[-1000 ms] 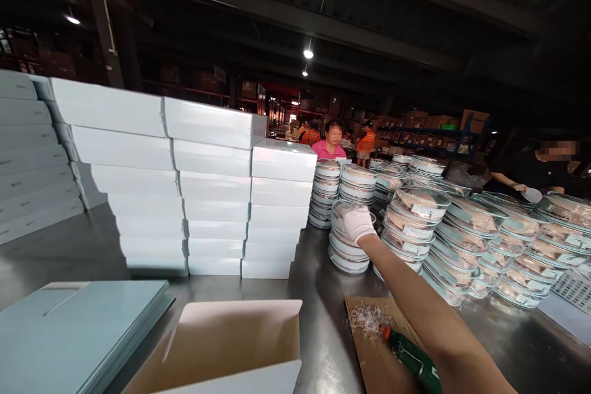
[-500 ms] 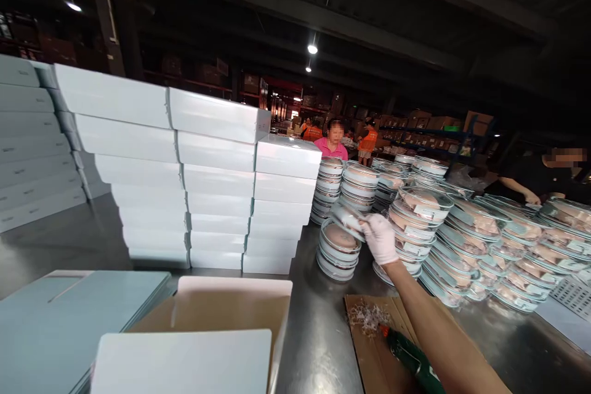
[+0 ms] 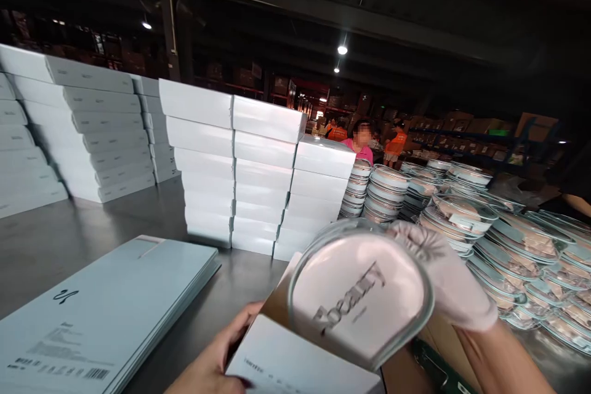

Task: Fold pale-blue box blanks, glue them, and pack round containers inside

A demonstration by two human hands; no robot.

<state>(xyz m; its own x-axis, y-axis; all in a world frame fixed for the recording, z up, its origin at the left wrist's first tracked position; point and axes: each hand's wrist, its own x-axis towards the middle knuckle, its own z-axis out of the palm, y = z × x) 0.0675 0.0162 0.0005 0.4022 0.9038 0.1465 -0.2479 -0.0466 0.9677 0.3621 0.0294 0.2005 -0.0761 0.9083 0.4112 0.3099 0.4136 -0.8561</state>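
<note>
My right hand (image 3: pixel 446 274), in a white glove, grips the rim of a round clear plastic case (image 3: pixel 360 289) with a pale pink inside and dark lettering. The case is tilted over the mouth of an open white box (image 3: pixel 300 357), its lower edge partly hidden behind the front panel. Bare fingers of my left hand (image 3: pixel 217 351) wrap around the box's left side. Similar round cases (image 3: pixel 462 215) stand in stacks beyond my right hand. Flat white printed box blanks (image 3: pixel 96 308) lie in a pile to the left.
Closed white boxes (image 3: pixel 258 178) are stacked high on the metal table (image 3: pixel 161 215), with more stacks (image 3: pixel 101 123) at left. A dark green tool (image 3: pixel 438 366) lies on cardboard by my right forearm. A person in pink (image 3: pixel 361 141) is behind the stacks.
My right hand has brought a round case from the stacks back to the open box, closer to me. My left hand has come into view on the box. The view has turned left.
</note>
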